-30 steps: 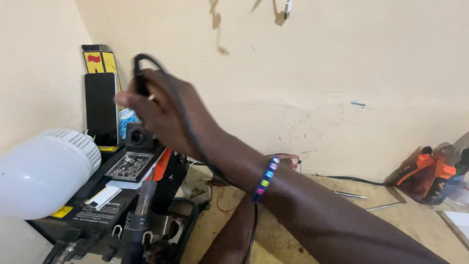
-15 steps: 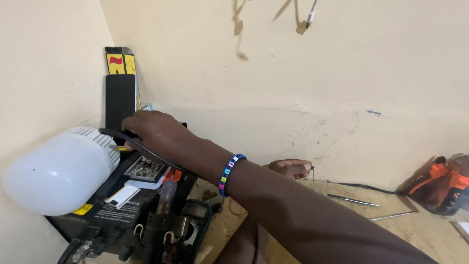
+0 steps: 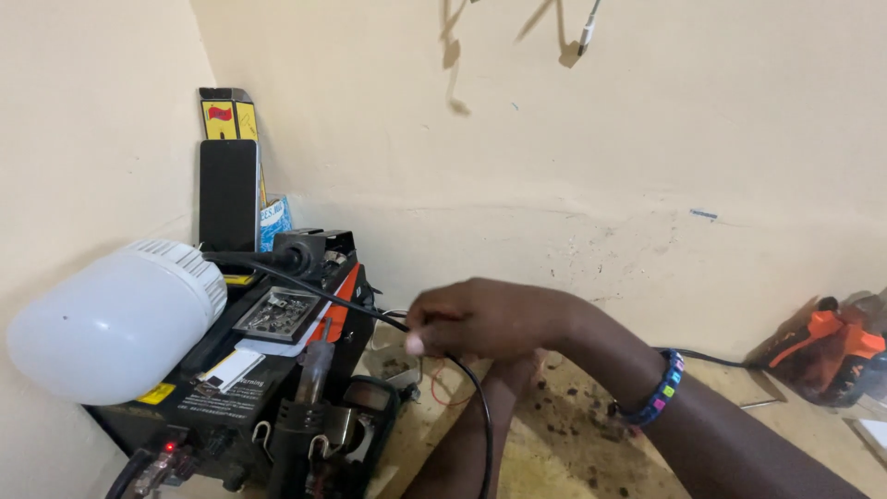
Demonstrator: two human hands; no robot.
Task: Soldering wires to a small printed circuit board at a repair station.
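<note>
A shallow metal tray [image 3: 277, 314] of small parts, too small to tell, sits atop the black station [image 3: 231, 388] at the bench's left end; my right hand [image 3: 485, 319] pinches the black cable [image 3: 370, 310] running from that station. My left hand is hidden beneath my right arm; I cannot tell its state.

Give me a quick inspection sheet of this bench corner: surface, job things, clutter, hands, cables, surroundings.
Surface: wooden bench, stained with dark specks.
Job's things: black cable running from the black rework station to the right hand.
Clutter: white bulb lamp and a small parts tray on the station; dark phone upright behind; orange tool far right.
Hands: right hand pinching the cable, beaded bracelet on the wrist; left hand mostly hidden beneath it, state unclear.
Cables: black cable drops below the hand; thin red wire on the bench.
Surroundings: cream wall, corner at left.
</note>
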